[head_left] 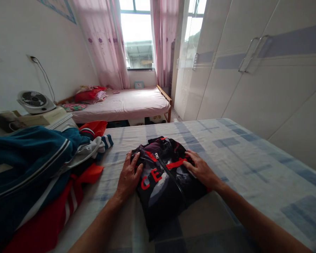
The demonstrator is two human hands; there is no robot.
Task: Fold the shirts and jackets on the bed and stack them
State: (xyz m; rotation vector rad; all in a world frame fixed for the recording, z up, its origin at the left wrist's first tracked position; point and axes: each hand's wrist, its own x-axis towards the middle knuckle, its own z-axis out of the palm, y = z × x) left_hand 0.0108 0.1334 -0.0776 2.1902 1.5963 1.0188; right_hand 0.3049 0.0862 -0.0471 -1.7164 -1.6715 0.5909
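A black zip-up jacket (168,186) with red letters and a grey pattern lies folded on the checked bed sheet (242,154), its zipper running down the front. My left hand (130,174) rests on the jacket's left edge, fingers stretched out and slightly apart. On the opposite edge lies my right hand (200,167), its fingers extended over the red stripe. Neither hand grips the cloth visibly; both touch it from above. The collar is at the far end, and the near end tapers to a dark point.
To the left is a heap of clothes (34,158) in teal, red and orange. Behind it, a small fan (35,101) stands on a cluttered surface. A second bed (131,102) is under the curtained window. White wardrobes (226,70) line the right side.
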